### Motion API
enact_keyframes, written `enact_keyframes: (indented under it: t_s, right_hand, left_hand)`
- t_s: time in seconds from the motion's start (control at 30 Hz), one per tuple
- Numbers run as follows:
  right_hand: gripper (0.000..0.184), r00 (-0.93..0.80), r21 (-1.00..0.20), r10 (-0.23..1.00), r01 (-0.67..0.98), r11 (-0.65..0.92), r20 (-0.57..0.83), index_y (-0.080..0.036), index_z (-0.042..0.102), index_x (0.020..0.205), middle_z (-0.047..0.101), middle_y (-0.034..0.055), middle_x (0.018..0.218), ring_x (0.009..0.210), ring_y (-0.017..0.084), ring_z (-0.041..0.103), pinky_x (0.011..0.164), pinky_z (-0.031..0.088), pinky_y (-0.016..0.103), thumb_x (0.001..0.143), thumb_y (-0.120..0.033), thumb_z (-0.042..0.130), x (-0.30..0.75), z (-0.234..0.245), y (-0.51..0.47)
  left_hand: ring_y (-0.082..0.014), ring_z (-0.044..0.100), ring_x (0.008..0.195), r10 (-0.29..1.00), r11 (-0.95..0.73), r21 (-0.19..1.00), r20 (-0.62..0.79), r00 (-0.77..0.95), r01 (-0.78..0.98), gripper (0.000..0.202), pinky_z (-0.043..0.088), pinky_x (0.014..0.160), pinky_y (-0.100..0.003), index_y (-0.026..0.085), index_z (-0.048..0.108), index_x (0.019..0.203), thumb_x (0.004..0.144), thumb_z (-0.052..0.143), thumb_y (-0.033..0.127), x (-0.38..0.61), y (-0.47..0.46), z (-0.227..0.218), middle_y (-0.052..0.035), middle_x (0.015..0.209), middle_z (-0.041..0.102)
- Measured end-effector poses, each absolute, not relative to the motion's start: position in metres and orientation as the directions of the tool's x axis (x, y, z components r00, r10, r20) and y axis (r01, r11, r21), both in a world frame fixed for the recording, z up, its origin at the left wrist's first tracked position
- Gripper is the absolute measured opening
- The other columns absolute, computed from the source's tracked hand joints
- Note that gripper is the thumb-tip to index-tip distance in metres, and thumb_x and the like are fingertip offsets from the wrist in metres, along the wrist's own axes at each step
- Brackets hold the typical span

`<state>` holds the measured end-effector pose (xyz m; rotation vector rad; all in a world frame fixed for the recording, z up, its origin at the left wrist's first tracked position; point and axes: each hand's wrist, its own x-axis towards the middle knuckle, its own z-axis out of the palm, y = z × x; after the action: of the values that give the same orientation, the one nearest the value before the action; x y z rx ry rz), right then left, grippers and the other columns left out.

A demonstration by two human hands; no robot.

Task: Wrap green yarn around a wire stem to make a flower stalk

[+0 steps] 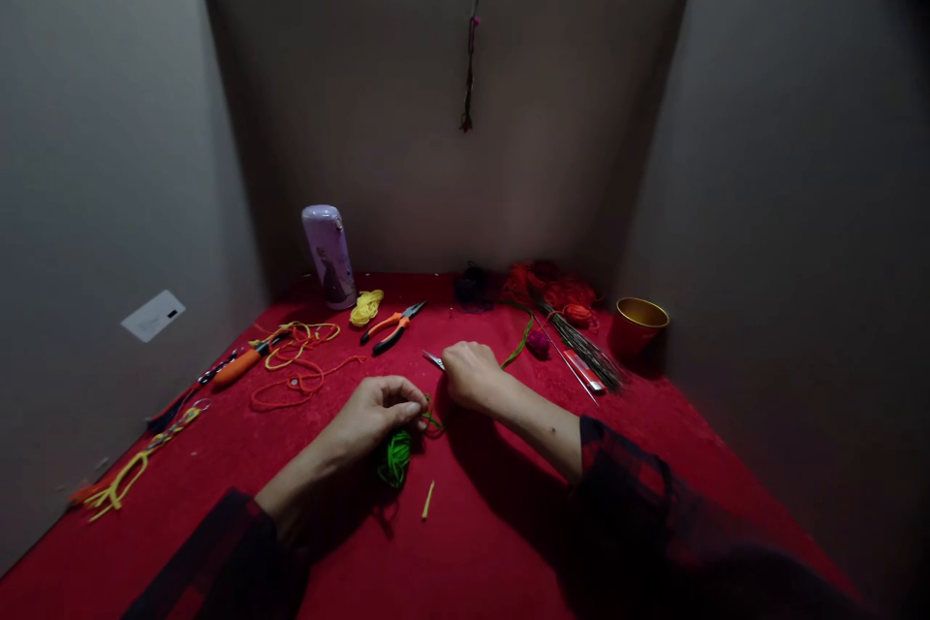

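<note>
My left hand (378,410) is closed in a pinch on green yarn (396,458), whose small bundle hangs below the fingers. A loose strand loops out to the right of the fingertips. My right hand (469,373) is curled over a pair of scissors; only the metal blades (434,360) show, pointing away to the left. Its palm and the scissor handles are hidden. A short yellow strand (428,500) lies on the red cloth (465,542) nearer to me.
Orange-handled pliers (396,326), yellow yarn (367,307) and a purple case (330,257) are behind my left hand. Orange cord (291,386) and braided strands (149,450) lie left. A purple yarn ball (538,343), thin stems (581,341) and a red-gold bowl (639,329) are right.
</note>
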<state>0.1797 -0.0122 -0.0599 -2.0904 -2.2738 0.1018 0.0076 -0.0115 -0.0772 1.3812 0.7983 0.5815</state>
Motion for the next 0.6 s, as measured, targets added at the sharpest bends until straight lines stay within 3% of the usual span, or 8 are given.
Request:
enact_keyframes:
  t_s: [0.27, 0.47, 0.6]
  right_hand:
    - [0.021, -0.048, -0.120, 0.984, 0.990, 0.069, 0.170, -0.017, 0.063, 0.093, 0.067, 0.0111, 0.086, 0.078, 0.023, 0.062, 0.058, 0.036, 0.027, 0.073, -0.019, 0.056, 0.209, -0.069, -0.020]
    - [0.023, -0.072, -0.469, 0.948, 0.856, 0.219, 0.310, -0.020, 0.058, 0.092, 0.063, -0.0009, 0.073, 0.063, 0.012, 0.054, 0.056, 0.030, 0.022, 0.069, -0.015, 0.059, 0.218, -0.082, -0.032]
    - [0.020, -0.136, -0.530, 0.933, 0.791, 0.305, 0.334, -0.020, 0.058, 0.094, 0.060, -0.0031, 0.070, 0.058, 0.010, 0.049, 0.056, 0.029, 0.021, 0.074, -0.017, 0.059, 0.223, -0.080, -0.051]
  left_hand:
    - [-0.0138, 0.061, 0.053, 0.819, 0.108, 0.994, -0.105, 0.564, 0.028, 0.027, 0.047, 0.053, -0.025, 0.014, 0.053, 0.073, 0.059, 0.074, 0.025, 0.012, -0.011, -0.081, 0.0010, 0.061, 0.059]
    - [-0.0122, 0.061, 0.052, 0.824, 0.088, 0.996, -0.071, 0.562, -0.004, 0.032, 0.044, 0.051, -0.022, 0.015, 0.051, 0.076, 0.059, 0.076, 0.027, 0.013, -0.009, -0.084, 0.0031, 0.065, 0.057]
    - [-0.0122, 0.061, 0.052, 0.830, 0.098, 0.995, -0.078, 0.551, -0.006, 0.034, 0.044, 0.051, -0.022, 0.015, 0.051, 0.080, 0.060, 0.076, 0.028, 0.012, -0.008, -0.085, 0.0026, 0.064, 0.058]
